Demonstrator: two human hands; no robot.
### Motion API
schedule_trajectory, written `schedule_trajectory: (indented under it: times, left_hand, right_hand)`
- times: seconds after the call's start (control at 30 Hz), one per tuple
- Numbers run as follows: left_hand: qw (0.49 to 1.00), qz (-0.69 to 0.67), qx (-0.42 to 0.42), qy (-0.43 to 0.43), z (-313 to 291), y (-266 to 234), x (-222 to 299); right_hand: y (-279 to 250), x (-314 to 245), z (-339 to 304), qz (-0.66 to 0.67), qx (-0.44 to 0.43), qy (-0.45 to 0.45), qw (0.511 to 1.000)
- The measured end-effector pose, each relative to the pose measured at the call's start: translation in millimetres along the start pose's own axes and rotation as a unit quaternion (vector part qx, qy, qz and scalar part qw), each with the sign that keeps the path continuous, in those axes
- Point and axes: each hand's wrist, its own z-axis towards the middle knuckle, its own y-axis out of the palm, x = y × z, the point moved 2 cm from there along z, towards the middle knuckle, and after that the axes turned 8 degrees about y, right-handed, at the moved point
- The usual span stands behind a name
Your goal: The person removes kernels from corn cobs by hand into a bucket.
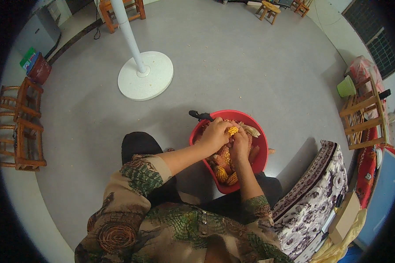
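Wooden chairs point(22, 125): two stand at the far left edge of the grey floor point(232, 65), one behind the other.
Fan stand point(145, 74): a white round base with a white pole rises from the floor, left of centre and well apart from the person.
Left hand point(215, 133): it comes in over the basin's left rim, fingers curled down and closed around the left end of the corn cob, thumb side toward the kernels.
Corn cob point(233, 130): a short yellow piece, held between both hands just above the basin's contents, only its middle showing.
Right hand point(241, 144): it sits just right of and below the cob, fingers bent shut against the cob's right end, touching the left hand.
Red basin point(261, 151): it rests at the person's knees, filled with yellow and orange cobs, a pale husk piece at the upper right.
Patterned cushion point(314, 197): a purple and white floral seat lies just right of the basin.
Wooden rack point(364, 118): it stands at the far right, a green pot point(346, 87) beside its top.
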Motion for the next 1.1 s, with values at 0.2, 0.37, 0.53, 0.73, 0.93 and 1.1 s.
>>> schedule_trajectory:
  times: [0.2, 0.37, 0.53, 0.73, 0.93, 1.1]
  left_hand:
    - [0.999, 0.003, -0.013, -0.047, 2.0, -1.7, -2.2]
    - [0.999, 0.011, -0.024, -0.022, -3.7, -5.0, 5.9]
    - [0.999, -0.015, -0.035, -0.027, -2.4, -7.2, 7.4]
    - [1.000, 0.005, 0.002, -0.016, -1.9, -2.0, -3.6]
    - [1.000, -0.010, -0.018, -0.007, -2.9, -6.0, 8.6]
    - [1.000, -0.006, -0.011, -0.015, -1.4, -3.3, 3.5]
  right_hand:
    - [1.2, 1.5, -1.1, 0.069, -0.037, 0.034, 0.996]
    - [3.0, 5.4, 0.9, -0.033, -0.027, 0.018, 0.999]
    - [5.5, 7.3, -1.2, -0.085, -0.022, -0.071, 0.994]
    - [9.3, -2.8, -8.6, -0.036, -0.029, 0.006, 0.999]
    - [10.8, 0.0, -9.6, -0.114, -0.019, -0.090, 0.989]
    - [2.8, 3.5, -3.7, -0.125, -0.019, -0.082, 0.989]
